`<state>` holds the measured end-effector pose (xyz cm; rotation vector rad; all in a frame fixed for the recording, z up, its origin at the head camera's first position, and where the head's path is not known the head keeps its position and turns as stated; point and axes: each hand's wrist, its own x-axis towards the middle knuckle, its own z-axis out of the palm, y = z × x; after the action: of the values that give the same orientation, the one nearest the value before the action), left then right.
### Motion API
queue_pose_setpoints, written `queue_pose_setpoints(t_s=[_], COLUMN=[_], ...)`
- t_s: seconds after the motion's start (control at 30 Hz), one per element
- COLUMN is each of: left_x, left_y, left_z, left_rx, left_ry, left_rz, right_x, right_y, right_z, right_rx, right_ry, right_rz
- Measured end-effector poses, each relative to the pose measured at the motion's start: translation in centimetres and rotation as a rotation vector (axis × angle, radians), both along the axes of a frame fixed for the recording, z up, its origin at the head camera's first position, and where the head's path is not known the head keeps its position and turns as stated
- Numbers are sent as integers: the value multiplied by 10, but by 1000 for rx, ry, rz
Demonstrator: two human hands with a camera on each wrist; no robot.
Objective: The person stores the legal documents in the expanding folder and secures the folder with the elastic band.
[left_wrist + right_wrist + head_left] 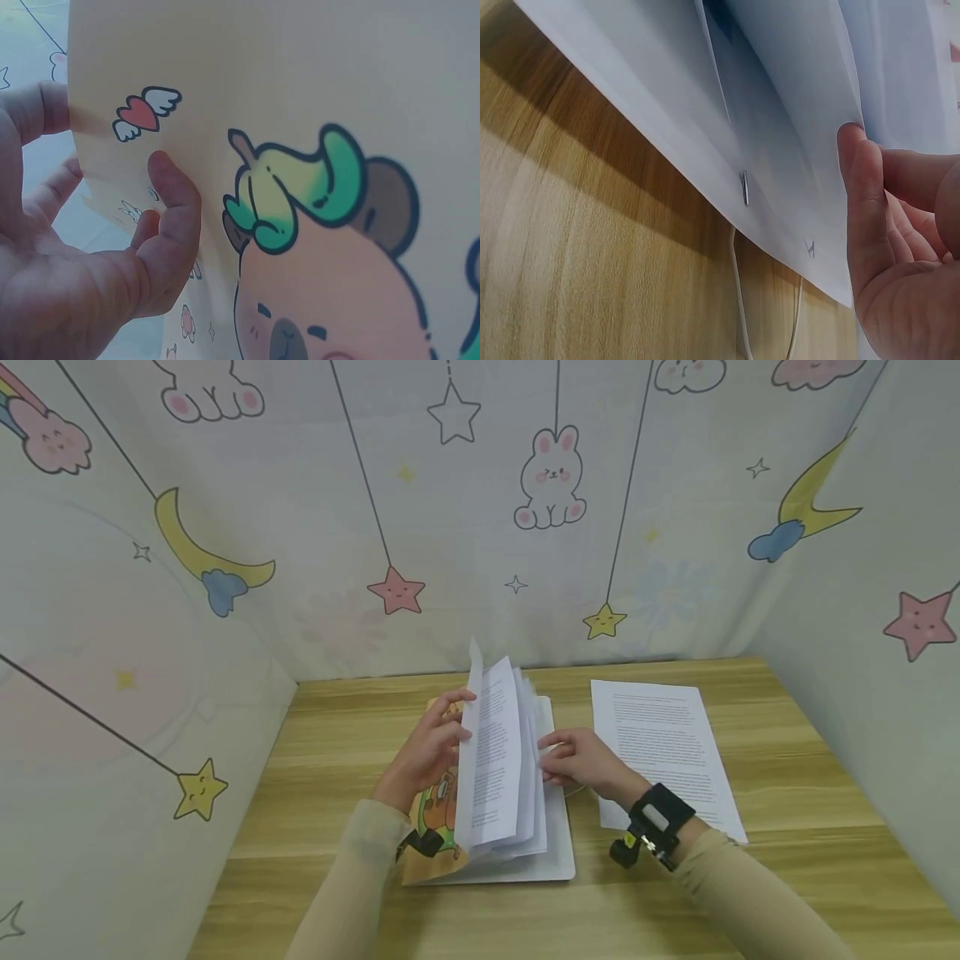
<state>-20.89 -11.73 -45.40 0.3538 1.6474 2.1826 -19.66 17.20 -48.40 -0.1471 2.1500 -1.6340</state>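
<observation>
A cartoon-printed paper bag [558, 852] lies flat on the table with its mouth towards the right, its upper panel raised. My left hand [431, 745] grips the edge of that panel, with fingers on both sides of it; the left wrist view shows a capybara print [330, 285] on its outside. Several printed sheets [497, 752] stand tilted in the bag's mouth. At their right edge, my right hand [577, 760] pinches white paper between thumb and finger. Metal cord ends [745, 187] show on the bag's white inner side near its edge.
Another printed sheet [660, 735] lies to the right, partly behind my right forearm. White cords [739, 292] hang from the bag's edge onto the wooden table [337, 718]. A cartoon-printed curtain [465, 527] encloses the table at the back and sides.
</observation>
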Motion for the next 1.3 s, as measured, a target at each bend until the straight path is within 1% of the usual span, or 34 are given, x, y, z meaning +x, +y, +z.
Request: queue_pose_setpoints(t_s=[0.27, 0.5, 0.63, 0.83, 1.0, 1.07, 1.3], left_x=[0, -1, 0, 1, 1, 1, 1], left_y=[0, 0, 0, 0, 0, 0, -1], left_z=[0, 1, 2, 2, 2, 2, 1], left_rx=[9, 2, 8, 10, 8, 6, 17], left_ry=[0, 2, 2, -10, -12, -10, -16], left_rz=[-5, -1, -4, 1, 3, 3, 9], right_x=[-2, 0, 0, 2, 1, 1, -1], right_y=[-4, -8, -7, -1, 9, 14, 37], right_z=[-4, 0, 1, 0, 0, -1, -3], right_rx=[-3, 19, 13, 9, 8, 24, 141], right_ry=[6, 4, -3, -16, 10, 24, 100], right_rz=[10, 5, 1, -9, -17, -22, -52])
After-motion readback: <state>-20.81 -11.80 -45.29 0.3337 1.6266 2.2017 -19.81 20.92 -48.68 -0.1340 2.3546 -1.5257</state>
